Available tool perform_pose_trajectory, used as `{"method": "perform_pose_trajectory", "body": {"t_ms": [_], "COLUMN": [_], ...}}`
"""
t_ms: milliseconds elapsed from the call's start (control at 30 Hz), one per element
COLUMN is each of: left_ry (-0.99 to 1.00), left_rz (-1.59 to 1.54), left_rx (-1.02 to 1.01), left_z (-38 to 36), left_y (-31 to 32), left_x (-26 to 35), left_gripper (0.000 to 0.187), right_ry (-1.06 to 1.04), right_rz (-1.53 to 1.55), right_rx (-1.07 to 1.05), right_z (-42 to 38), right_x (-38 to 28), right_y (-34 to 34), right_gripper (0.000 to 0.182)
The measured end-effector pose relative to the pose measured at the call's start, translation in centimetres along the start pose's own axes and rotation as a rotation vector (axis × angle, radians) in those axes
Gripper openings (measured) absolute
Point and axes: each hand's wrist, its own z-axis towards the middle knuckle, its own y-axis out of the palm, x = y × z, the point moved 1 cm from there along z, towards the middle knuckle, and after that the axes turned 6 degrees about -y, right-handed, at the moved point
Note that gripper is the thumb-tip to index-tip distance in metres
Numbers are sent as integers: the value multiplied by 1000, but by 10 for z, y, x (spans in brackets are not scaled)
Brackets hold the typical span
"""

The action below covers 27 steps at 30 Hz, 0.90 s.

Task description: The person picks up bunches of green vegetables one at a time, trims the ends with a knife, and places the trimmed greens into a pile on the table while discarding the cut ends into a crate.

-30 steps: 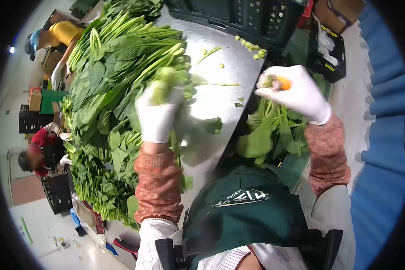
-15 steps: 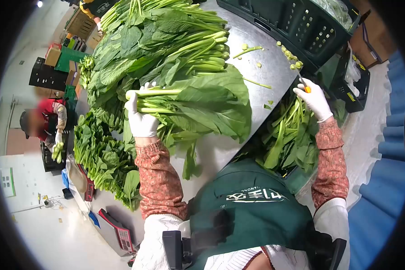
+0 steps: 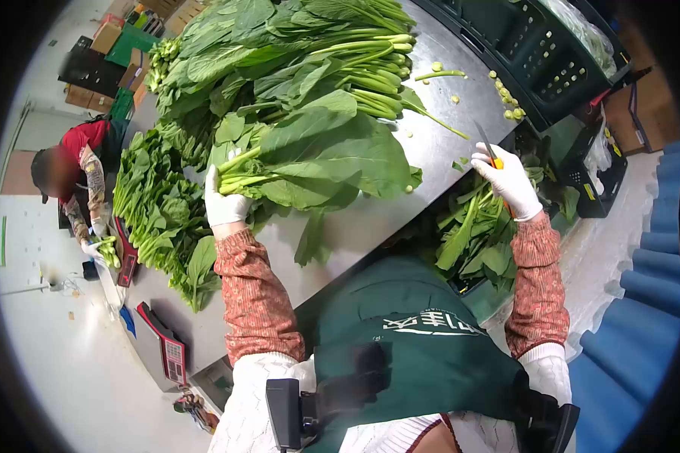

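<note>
My left hand, in a white glove, is closed round the pale stalks of a bunch of leafy greens. The broad leaves spread to the right over the metal table. In my gloved right hand is a knife with an orange handle; its thin blade points up and left, apart from the bunch. Just beyond the held bunch lies a large pile of leafy greens, its cut stalk ends facing right. Below my right hand, loose leaves fill a container beside the table.
Trimmed stalk ends lie along the far right edge of the metal table. Green crates stand beyond it. More greens and red scales are at left. A co-worker in a red top handles greens there.
My right hand has moved left with the knife, nearer the bunch's leaf tips. The left hand still grips the bunch. The co-worker at left has leaned towards the table; the whole view has shifted.
</note>
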Motion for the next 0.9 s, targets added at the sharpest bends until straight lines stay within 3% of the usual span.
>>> {"method": "perform_pose_trajectory", "body": {"t_ms": [167,233,267,300,333,400,433,500,567,700,833,900], "left_ry": [-34,170,155,118,136,241,328,393,441,520,585,579], "left_rz": [-223,-80,-214,-349,-362,-373,-377,-406,-459,-530,-423,-467], "left_rx": [-40,-129,-22,96,71,121,201,188,150,309,269,393], "left_z": [-24,-42,-46,-56,-70,-87,-93,-114,-122,-137,-154,-162], "left_y": [-38,-61,-72,-87,-97,-124,-140,-158,-185,-216,-248,-263], "left_x": [17,23,35,48,60,84,96,114,131,151,161,162], "left_gripper": [52,50,50,50,47,38,33,24,23,24,23,24], "right_ry": [-192,-208,-297,31,-197,69,-1,89,103,176,228,206], "right_rz": [115,123,136,168,98,123,139,247,259,376,339,332], "right_rx": [-26,-40,9,1,-15,35,-6,78,104,203,141,78], "right_z": [-15,-24,-26,-44,-38,-63,-64,-78,-87,-94,-90,-84], "right_x": [5,11,23,2,38,26,53,56,62,71,58,46], "right_y": [18,24,29,26,24,20,13,10,2,10,41,55], "right_gripper": [35,33,28,29,34,35,40,38,32,25,28,30]}}
